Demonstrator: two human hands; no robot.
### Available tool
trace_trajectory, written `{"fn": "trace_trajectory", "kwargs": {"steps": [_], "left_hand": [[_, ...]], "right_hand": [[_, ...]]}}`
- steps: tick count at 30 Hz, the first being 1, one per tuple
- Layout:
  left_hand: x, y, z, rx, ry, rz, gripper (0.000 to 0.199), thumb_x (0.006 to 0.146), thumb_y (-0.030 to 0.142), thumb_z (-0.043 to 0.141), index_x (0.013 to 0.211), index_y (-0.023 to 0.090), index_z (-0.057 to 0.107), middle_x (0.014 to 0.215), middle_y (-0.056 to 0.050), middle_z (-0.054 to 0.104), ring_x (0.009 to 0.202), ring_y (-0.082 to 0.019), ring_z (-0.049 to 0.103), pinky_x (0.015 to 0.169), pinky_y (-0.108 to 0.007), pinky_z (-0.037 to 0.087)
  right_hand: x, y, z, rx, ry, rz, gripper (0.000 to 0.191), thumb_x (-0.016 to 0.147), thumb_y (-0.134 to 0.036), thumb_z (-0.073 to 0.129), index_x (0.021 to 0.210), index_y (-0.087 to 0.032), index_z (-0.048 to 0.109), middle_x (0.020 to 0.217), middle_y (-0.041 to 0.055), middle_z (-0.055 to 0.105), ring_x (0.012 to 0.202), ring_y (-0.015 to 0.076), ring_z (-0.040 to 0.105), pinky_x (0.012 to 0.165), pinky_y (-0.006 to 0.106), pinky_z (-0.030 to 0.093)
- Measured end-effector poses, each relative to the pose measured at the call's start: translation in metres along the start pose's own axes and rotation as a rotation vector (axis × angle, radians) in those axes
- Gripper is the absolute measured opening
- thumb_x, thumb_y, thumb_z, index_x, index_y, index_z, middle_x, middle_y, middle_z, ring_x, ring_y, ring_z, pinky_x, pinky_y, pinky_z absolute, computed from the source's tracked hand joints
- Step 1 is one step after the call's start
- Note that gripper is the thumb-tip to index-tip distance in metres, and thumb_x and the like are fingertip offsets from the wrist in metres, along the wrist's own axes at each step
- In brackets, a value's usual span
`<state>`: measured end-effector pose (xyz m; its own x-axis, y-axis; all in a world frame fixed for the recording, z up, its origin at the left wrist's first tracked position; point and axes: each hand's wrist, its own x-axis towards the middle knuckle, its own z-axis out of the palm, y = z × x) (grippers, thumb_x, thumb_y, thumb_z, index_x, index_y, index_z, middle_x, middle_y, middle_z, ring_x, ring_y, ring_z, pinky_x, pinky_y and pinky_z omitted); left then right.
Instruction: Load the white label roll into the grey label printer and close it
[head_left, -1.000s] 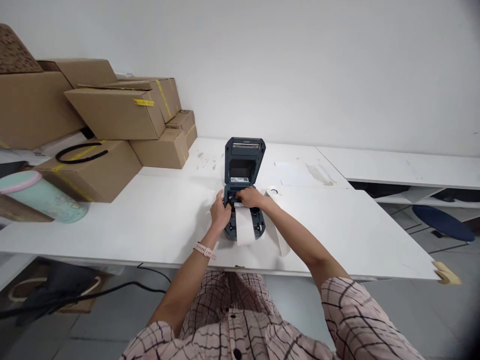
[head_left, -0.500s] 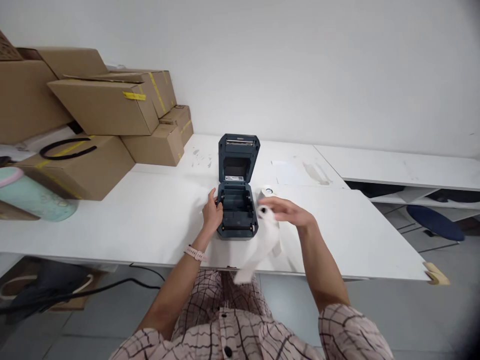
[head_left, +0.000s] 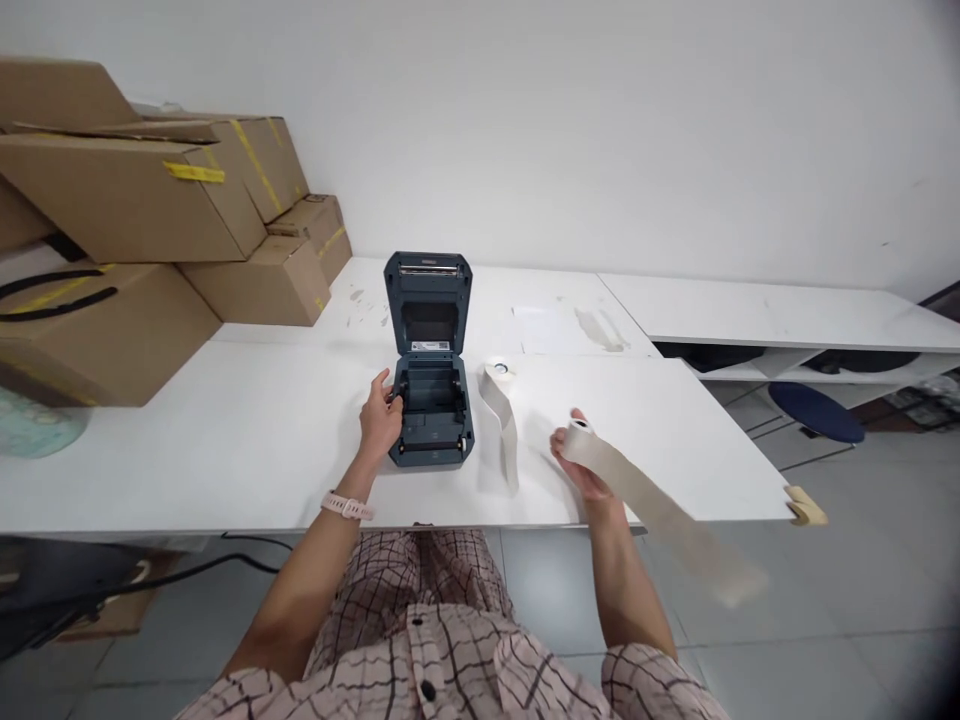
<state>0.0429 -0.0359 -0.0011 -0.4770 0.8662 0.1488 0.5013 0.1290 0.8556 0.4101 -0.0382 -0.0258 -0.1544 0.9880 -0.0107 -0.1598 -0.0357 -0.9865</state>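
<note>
A dark label printer stands on the white table with its lid raised. Its inner bay holds no roll. My left hand grips the printer's left side wall, thumb over the edge and fingers outside. To the right of the printer, my right hand is closed around a small roll of paper labels, held above the table. A long strip from it swings out past the table's front edge, its end blurred. Another label roll lies on the table beside the printer, its loose tail curling toward me.
Cardboard boxes are stacked at the back left, with a pale green bottle near them. A white sheet lies toward the wall. At the right are a table corner with a padded guard and a blue stool.
My right hand has carried the small label roll rightward, away from the printer, and its strip now trails to the right. My left hand stays at the printer. The view has shifted right.
</note>
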Motion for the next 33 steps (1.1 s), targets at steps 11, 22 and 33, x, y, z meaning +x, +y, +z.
{"fn": "trace_trajectory", "kwargs": {"steps": [11, 22, 33], "left_hand": [[0.006, -0.011, 0.006, -0.040, -0.001, 0.011, 0.058, 0.081, 0.020, 0.055, 0.139, 0.024, 0.049, 0.115, -0.010, 0.069, 0.109, -0.022, 0.064, 0.097, -0.039, 0.047], [0.007, -0.011, 0.007, -0.117, -0.009, 0.027, 0.051, 0.080, 0.018, 0.055, 0.130, 0.022, 0.055, 0.110, -0.008, 0.071, 0.103, -0.020, 0.066, 0.094, -0.037, 0.050], [0.004, -0.007, 0.007, -0.110, 0.005, 0.028, 0.046, 0.079, 0.016, 0.055, 0.124, 0.022, 0.060, 0.114, -0.007, 0.071, 0.105, -0.020, 0.065, 0.099, -0.038, 0.048]], "right_hand": [[0.027, -0.002, -0.005, -0.019, -0.273, 0.023, 0.075, 0.074, -0.057, 0.066, 0.140, -0.027, 0.047, 0.079, 0.0018, 0.060, 0.086, 0.0232, 0.062, 0.081, 0.036, 0.049], [0.057, 0.011, -0.005, -0.390, -0.361, -0.059, 0.053, 0.075, -0.043, 0.073, 0.121, -0.020, 0.060, 0.118, 0.0080, 0.063, 0.104, 0.0213, 0.059, 0.091, 0.036, 0.047], [0.066, -0.058, -0.005, -0.802, -0.429, -0.101, 0.038, 0.086, -0.028, 0.060, 0.123, -0.023, 0.066, 0.128, 0.0083, 0.066, 0.114, 0.0256, 0.063, 0.100, 0.043, 0.049]]}}
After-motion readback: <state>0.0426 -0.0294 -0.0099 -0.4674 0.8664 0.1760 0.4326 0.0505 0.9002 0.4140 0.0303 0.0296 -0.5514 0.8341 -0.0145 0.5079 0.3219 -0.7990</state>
